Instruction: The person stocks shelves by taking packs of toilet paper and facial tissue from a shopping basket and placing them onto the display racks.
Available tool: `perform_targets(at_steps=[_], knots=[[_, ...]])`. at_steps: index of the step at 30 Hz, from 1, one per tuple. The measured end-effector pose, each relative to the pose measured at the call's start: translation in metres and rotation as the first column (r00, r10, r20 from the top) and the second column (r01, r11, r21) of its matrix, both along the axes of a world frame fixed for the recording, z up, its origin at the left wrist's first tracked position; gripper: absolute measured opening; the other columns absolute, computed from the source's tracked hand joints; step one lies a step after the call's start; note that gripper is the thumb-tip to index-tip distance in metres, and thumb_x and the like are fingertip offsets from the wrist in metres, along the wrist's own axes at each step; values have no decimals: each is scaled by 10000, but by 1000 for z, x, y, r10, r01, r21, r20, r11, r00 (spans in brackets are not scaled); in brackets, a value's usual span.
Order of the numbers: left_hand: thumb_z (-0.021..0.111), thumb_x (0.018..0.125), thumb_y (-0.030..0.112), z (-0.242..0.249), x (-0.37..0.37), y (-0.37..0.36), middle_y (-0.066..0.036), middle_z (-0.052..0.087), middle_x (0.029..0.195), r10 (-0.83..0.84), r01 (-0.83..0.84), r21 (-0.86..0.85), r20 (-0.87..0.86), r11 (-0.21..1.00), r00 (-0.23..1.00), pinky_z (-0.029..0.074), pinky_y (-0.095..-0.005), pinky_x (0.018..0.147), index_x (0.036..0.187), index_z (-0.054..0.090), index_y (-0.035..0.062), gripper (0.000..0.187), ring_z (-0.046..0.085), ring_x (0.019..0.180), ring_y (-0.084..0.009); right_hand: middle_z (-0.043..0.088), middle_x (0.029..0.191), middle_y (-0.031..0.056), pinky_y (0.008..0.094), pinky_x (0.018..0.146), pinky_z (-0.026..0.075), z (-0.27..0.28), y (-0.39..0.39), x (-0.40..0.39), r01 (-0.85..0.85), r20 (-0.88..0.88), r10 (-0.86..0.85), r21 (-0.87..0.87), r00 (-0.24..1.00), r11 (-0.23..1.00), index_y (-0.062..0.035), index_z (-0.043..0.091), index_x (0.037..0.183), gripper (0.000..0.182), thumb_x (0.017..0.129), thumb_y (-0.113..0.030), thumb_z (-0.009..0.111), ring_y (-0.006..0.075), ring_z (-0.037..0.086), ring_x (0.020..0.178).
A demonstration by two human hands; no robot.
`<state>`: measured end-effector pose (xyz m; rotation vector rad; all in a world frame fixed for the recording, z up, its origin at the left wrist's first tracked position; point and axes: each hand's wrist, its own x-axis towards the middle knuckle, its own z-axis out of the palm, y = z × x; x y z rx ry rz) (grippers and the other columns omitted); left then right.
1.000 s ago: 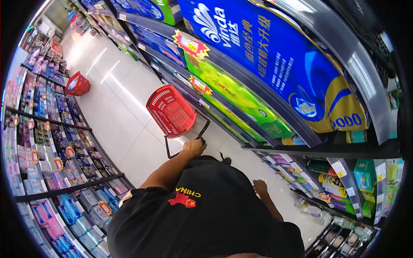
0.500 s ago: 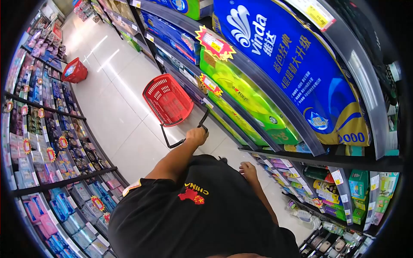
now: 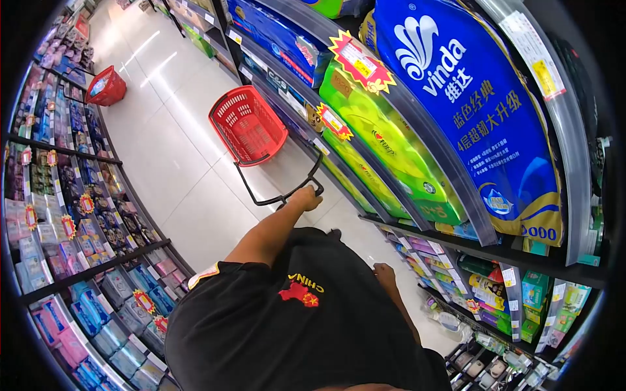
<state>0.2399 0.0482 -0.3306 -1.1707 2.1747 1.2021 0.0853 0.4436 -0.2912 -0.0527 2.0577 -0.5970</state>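
Observation:
My left hand (image 3: 304, 198) is closed around the black handle (image 3: 250, 191) of a red plastic basket (image 3: 246, 127). The basket hangs out in front, tilted, beside the right-hand shelves, and no goods show inside it. Lower right, my right hand (image 3: 385, 274) hangs beside my black shirt, near the lower shelves. It is small and dark, its fingers mostly hidden, and nothing shows in it.
Shelves with large green packs (image 3: 385, 140) and a blue pack (image 3: 469, 117) rise close on the right. Shelves of small packs (image 3: 91, 313) line the left. Farther up the pale tiled aisle (image 3: 176, 137) stands another red basket (image 3: 106, 86).
The held basket has shifted up and slightly left in view, while the right-hand shelves have shifted right and down. My right hand has moved lower, and its fingers show less clearly.

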Motion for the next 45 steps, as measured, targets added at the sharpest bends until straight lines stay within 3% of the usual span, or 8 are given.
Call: perform_targets(at_steps=[6,17,24,32,34,35,36,45], knots=[[597,852,366,-48,6,33,-268,637,1118,38,-32,21,-432,999,901,470,-446,941,1140,588,-25,487,596,1090,-409,684,895,97,294,559,494,-1,-45,10,5,24,-2,-125,1000,992,-12,636,1080,359,909,-324,589,171,659,711],[547,850,403,-41,95,7,-240,664,1109,155,-156,91,17,984,988,487,-443,943,1061,702,32,455,629,1069,-383,681,844,85,261,601,503,11,-86,16,-225,-98,206,-270,974,936,-5,672,1027,312,914,-285,596,144,644,683],[551,840,382,-54,153,2,-255,672,1076,206,-210,25,114,977,972,488,-439,944,1024,713,5,450,633,1063,-384,675,790,70,263,500,473,-7,-51,-2,-66,-33,63,-96,997,993,-14,668,999,305,900,-293,594,139,640,611],[585,871,378,-29,107,-15,-264,684,993,274,-272,41,-106,962,956,502,-410,886,983,696,-46,452,661,1003,-356,666,909,88,296,593,506,2,-79,18,399,152,-369,-307,917,864,-53,614,1102,321,925,-319,592,173,648,706],[602,889,335,-14,81,-37,-197,702,879,204,-236,-37,-382,971,901,532,-378,744,1003,678,-56,414,685,828,-288,664,922,90,295,604,511,7,-84,12,447,186,-407,-331,894,831,-62,600,1131,318,936,-312,579,169,646,716],[606,905,331,-11,65,-41,-91,648,742,647,-551,352,-279,757,710,511,-337,595,951,671,-20,360,629,685,-184,664,918,91,294,600,512,10,-83,5,452,187,-412,-352,892,819,-61,598,1131,315,938,-309,576,166,645,708],[601,921,329,7,48,-50,-15,561,694,722,-586,434,-297,685,624,459,-279,518,913,645,20,311,554,626,-114,663,914,91,293,595,513,12,-83,-2,460,191,-418,-373,888,806,-61,597,1131,313,939,-306,574,163,644,701],[610,922,431,178,-78,-123,-83,595,1144,749,-672,459,-625,581,220,511,-355,771,1265,543,18,541,570,1012,-186,650,841,44,246,548,470,81,-84,-101,542,144,-674,-723,724,428,-126,586,1171,310,983,-369,542,115,595,645]])
